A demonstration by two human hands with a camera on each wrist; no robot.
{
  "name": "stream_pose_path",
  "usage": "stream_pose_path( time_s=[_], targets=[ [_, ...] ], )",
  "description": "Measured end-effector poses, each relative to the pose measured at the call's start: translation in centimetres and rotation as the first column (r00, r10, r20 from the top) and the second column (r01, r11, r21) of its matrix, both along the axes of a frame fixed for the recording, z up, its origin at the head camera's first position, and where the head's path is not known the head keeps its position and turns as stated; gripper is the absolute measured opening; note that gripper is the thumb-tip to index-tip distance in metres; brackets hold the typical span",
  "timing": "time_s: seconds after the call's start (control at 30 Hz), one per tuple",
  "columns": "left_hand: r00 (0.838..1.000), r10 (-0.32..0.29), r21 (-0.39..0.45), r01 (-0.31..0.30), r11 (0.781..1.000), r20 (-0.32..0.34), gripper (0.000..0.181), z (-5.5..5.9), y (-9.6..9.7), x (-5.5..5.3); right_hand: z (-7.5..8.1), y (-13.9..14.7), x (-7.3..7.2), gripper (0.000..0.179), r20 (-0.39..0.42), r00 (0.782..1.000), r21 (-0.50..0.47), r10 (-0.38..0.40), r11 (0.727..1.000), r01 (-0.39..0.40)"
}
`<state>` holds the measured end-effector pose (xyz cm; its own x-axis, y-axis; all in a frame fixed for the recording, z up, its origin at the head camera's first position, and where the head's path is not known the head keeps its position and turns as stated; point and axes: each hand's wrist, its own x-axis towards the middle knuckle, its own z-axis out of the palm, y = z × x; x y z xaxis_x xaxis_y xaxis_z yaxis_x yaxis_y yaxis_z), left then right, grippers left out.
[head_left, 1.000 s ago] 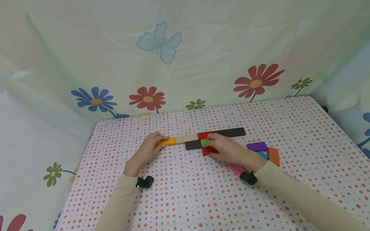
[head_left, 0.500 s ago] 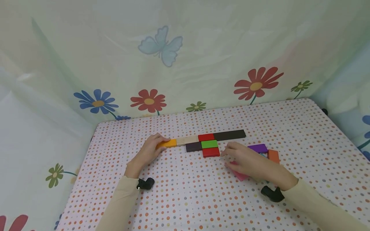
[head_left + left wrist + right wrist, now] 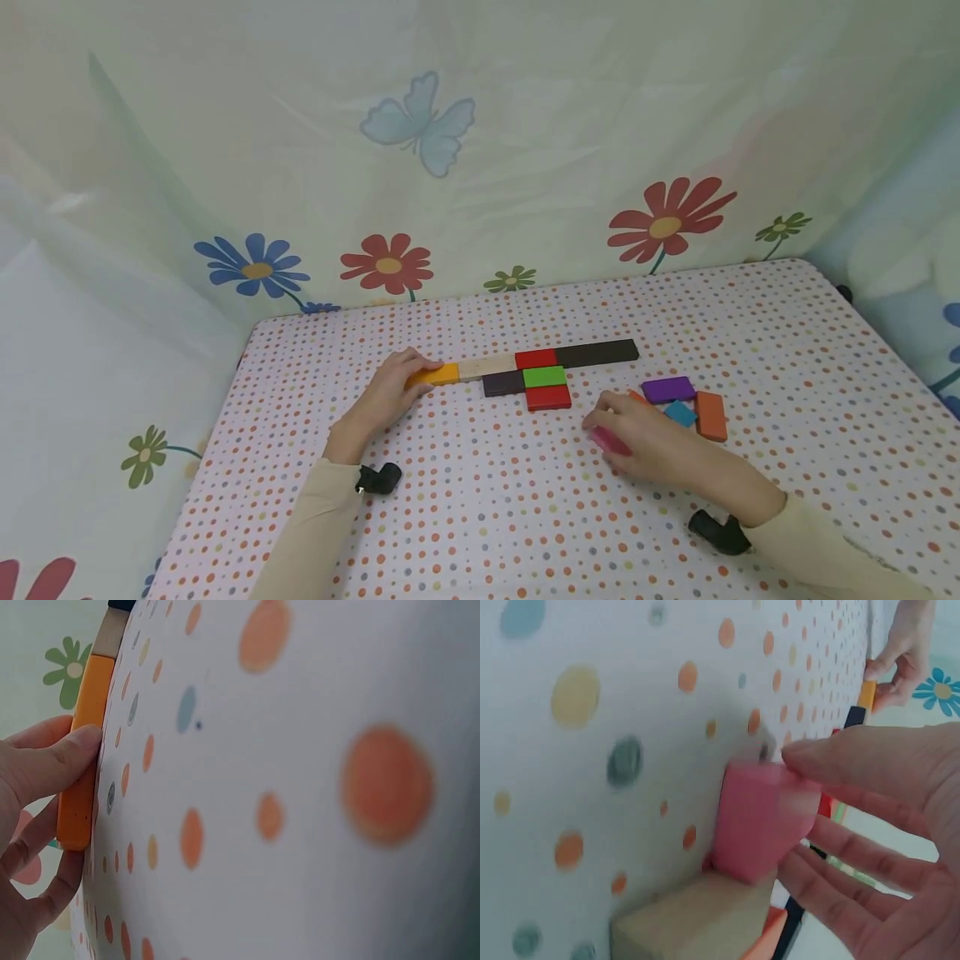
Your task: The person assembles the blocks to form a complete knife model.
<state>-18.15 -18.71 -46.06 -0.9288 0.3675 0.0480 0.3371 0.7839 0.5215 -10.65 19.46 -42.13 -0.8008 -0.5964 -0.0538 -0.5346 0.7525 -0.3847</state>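
My left hand [image 3: 381, 404] grips the yellow-orange block [image 3: 442, 374] at the left end of a row of flat blocks, its thumb on the near side. To the right in that row lie a plain wood block [image 3: 487, 366], a red block [image 3: 536, 358] and a long dark strip [image 3: 597, 353]. Below the row sit a dark block [image 3: 503, 383], a green block [image 3: 544, 377] and a second red block [image 3: 549, 397]. On the right, my right hand [image 3: 660, 442] pinches a pink block [image 3: 757, 817] between thumb and fingers, beside a plain wood block [image 3: 697, 915].
Behind the right hand lie a purple block [image 3: 669, 389], a blue block [image 3: 681, 413] and an orange block [image 3: 711, 416]. An orange piece [image 3: 637, 397] is partly covered by that hand. A dotted cloth [image 3: 480, 517] covers the table, with a flowered curtain [image 3: 525, 167] behind it.
My right hand has left the lower red block, moved right and nearer the body, and taken hold of the pink block. The left hand stays on the yellow-orange block.
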Motion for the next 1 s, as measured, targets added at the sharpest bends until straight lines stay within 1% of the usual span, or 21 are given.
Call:
stream_pose_path(
  time_s=[0.07,0.13,0.23,0.5,0.57,0.67,0.8,0.9,1.0],
  targets=[
    [1.0,-0.001,0.003,0.001,1.0,0.005,0.036,0.0,0.0,0.0,-0.1,-0.2,0.1,0.038,0.014,1.0,-0.002,0.0,1.0,0.0],
    [1.0,-0.004,0.003,0.004,1.0,-0.003,0.036,-0.1,0.1,-0.1,-0.2,-0.4,0.1,0.041,0.024,1.0,-0.002,0.002,1.0,-0.002],
    [1.0,-0.006,0.001,0.006,1.0,-0.009,0.036,-0.1,0.0,-0.1,-0.2,-0.5,0.2,0.046,0.019,1.0,0.011,-0.003,1.0,0.003],
    [1.0,-0.012,-0.001,0.012,1.0,-0.009,0.036,0.0,-0.3,-0.2,-0.3,-0.7,0.3,0.049,0.04,0.994,0.034,-0.097,0.995,0.096],
    [1.0,-0.011,-0.004,0.011,1.0,-0.011,0.037,-0.1,-0.4,-0.2,-0.4,-0.9,0.4,0.047,0.037,0.994,0.028,-0.106,0.994,0.105],
    [1.0,-0.007,-0.007,0.007,1.0,-0.007,0.036,-0.1,-0.4,-0.2,-0.4,-1.5,0.4,0.044,0.023,0.995,0.03,-0.097,0.995,0.096],
    [1.0,-0.006,-0.006,0.006,1.0,-0.002,0.036,0.0,-0.4,-0.1,0.1,-2.8,0.1,0.04,-0.02,0.999,0.017,-0.045,0.999,0.045],
    [1.0,-0.015,-0.003,0.015,1.0,0.002,0.036,-0.1,-0.3,-0.2,0.5,-4.2,-0.4,0.039,-0.052,0.999,-0.027,-0.009,1.0,0.008],
    [1.0,-0.026,0.006,0.026,1.0,0.004,0.037,-0.1,-0.3,-0.3,0.9,-5.8,-1.5,0.038,-0.086,0.996,-0.063,0.018,0.998,-0.024]
  ],
)
